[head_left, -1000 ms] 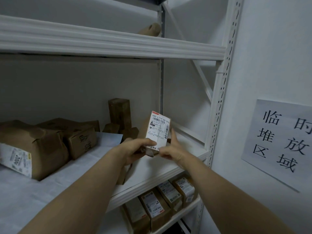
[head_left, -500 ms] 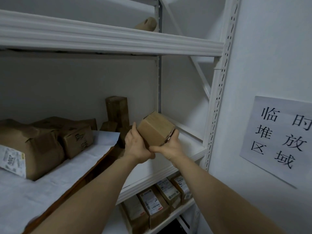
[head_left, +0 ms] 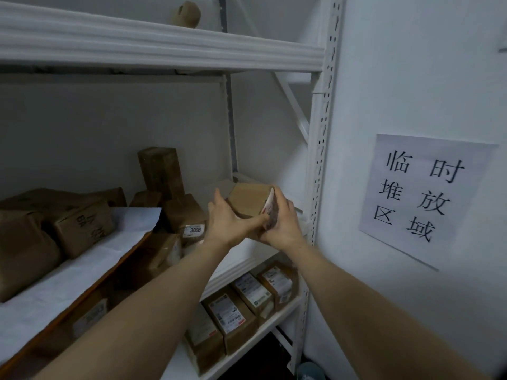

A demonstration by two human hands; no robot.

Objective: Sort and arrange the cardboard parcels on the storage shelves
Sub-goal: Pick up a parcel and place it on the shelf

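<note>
While gripped from both sides by my left hand (head_left: 227, 219) and right hand (head_left: 284, 223), fingers and thumbs wrapped round it, the small brown cardboard parcel (head_left: 247, 198) sits at frame centre, over the white metal shelf (head_left: 241, 270).

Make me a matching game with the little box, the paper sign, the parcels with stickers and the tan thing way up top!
Things:
1. small cardboard box
2. paper sign
3. labelled parcels
4. tan object

Places:
A. on the top shelf
B. held between the left hand and right hand
C. on the lower shelf
D. stuck on the wall

Pairs: 1-B, 2-D, 3-C, 4-A
</note>
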